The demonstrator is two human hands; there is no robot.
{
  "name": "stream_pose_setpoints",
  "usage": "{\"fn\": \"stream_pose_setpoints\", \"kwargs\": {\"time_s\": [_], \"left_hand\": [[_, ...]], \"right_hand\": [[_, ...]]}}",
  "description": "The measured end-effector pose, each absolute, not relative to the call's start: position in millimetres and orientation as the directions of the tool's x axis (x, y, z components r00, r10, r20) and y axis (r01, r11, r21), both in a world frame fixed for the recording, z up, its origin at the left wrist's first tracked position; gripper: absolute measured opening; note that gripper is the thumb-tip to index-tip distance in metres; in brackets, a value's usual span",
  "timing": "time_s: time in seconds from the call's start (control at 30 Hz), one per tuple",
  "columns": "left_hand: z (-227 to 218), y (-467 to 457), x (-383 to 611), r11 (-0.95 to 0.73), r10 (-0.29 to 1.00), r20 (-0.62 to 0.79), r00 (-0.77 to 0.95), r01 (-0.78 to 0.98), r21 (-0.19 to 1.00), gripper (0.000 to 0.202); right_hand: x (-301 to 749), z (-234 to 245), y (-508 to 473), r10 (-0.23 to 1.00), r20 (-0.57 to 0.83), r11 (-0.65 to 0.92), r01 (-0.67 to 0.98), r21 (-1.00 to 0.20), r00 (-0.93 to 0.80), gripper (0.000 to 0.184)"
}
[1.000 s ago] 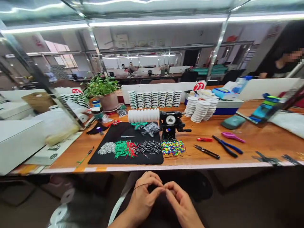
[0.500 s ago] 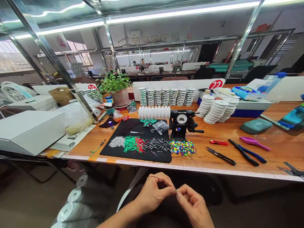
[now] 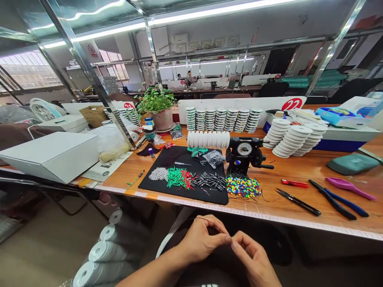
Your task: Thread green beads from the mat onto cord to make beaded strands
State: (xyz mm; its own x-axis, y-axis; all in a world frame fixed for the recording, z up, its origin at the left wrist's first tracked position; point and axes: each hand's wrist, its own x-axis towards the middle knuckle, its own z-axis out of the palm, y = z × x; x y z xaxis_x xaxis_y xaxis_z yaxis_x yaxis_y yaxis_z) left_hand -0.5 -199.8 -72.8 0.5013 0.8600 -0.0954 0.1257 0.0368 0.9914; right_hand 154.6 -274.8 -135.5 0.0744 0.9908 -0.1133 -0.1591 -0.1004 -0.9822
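cord (image 3: 209,220) vanishes where left hand (image 3: 201,241) meets right hand (image 3: 253,255).

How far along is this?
Looks done: white spools stacked at right. In hand: left hand and right hand meet at the fingertips on a thin dark cord. Left: green and red tubes and coloured beads lying loose.

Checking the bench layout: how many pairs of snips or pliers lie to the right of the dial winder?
2: the snips lie right of the beads, and the black-and-blue pliers lie further right, below the purple scoop. A small red tool behind the snips might be a third; its type is unclear.
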Motion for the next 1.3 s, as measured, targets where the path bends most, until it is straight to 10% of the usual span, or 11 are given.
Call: {"fn": "stream_pose_setpoints", "kwargs": {"time_s": [1.3], "left_hand": [[-79,-201,-4,0.167,0.827,-0.201,0.525,0.112,0.980,0.029]], "right_hand": [[155,-145,-282,0.969,-0.188,-0.169,-0.127,-0.977,0.159,0.053]]}}
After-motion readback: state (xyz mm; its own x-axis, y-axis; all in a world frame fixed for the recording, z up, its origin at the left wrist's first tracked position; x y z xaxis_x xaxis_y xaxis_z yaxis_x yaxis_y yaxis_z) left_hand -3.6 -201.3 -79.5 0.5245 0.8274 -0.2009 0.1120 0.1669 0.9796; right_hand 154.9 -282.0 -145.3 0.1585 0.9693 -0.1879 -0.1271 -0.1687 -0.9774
